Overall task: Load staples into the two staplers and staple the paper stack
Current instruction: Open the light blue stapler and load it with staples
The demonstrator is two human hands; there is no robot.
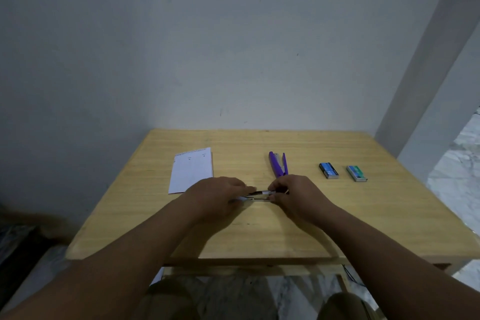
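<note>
Item: small stapler (259,195), dark and metallic, grasped at its two ends by the left hand (217,196) and right hand (294,193), each grip curled round it above the wooden counter (363,215). Purple stapler (278,163), lying opened, just beyond the right grip. Two staple boxes (328,170), (357,173), farther right. Paper stack (191,170), just beyond the left grip.

Dim, flat indoor light, soft frame.
Brighter at the right edge; faint shadows under the hands (259,196) on the worktop (363,215); wide-angle bending at edges, slight blur throughout.
</note>
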